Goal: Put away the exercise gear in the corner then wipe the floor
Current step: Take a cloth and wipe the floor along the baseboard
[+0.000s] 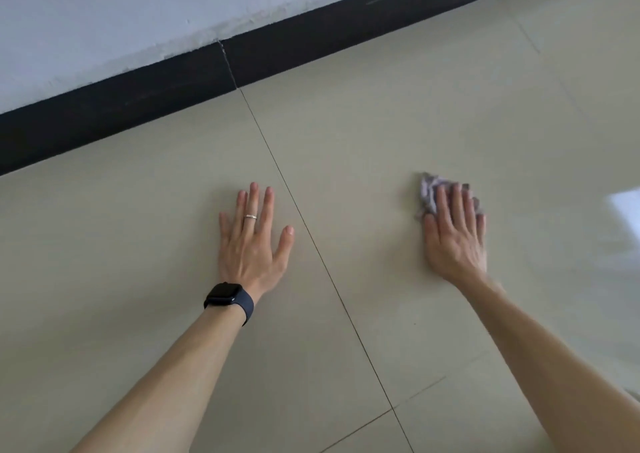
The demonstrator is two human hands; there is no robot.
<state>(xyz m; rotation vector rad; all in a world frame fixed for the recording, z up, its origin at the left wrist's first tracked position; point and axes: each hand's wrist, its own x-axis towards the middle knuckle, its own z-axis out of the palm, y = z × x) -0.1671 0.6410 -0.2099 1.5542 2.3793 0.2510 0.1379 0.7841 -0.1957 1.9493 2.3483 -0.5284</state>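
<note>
My right hand lies flat on a crumpled grey-purple cloth, pressing it against the beige tiled floor. Only the cloth's upper left part and a strip past my fingers show. My left hand rests palm-down on the floor to the left of a tile joint, fingers spread, holding nothing. It wears a ring, and a dark watch sits on that wrist. No exercise gear is in view.
A black skirting board runs diagonally along the foot of a white wall at the top. Tile joints cross the floor between my arms. A bright window reflection lies on the tiles at the right.
</note>
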